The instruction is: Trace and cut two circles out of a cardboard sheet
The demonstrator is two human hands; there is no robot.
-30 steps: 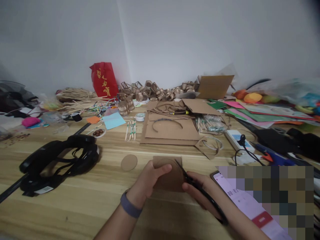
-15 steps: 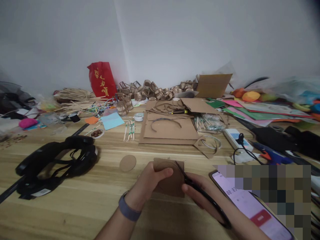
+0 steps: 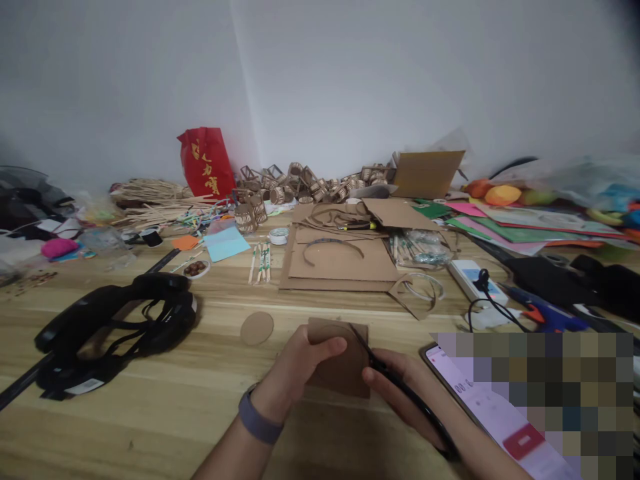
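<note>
A square piece of brown cardboard (image 3: 340,373) with a round outline drawn on it is gripped by my left hand (image 3: 307,360), thumb on top and fingers hidden below. My right hand (image 3: 395,377) holds black-handled scissors (image 3: 413,400), whose blade lies across the upper right part of the cardboard along the outline. Left of my left hand a cut cardboard disc (image 3: 257,329) lies flat on the wooden table (image 3: 200,433). A wristband (image 3: 260,419) is on my left wrist.
Stacked cardboard sheets (image 3: 340,267) lie ahead, with a curved offcut on top. A black headset-like frame (image 3: 115,333) sits at left. A phone (image 3: 495,407) lies close beside my right arm, near a power strip (image 3: 477,280) and a blue glue gun (image 3: 550,313). Small woven barrels (image 3: 310,183) line the wall.
Both hands and the cardboard stay nearly in place. The scissors' handle has shifted slightly in my right hand, and the whole view has moved a little.
</note>
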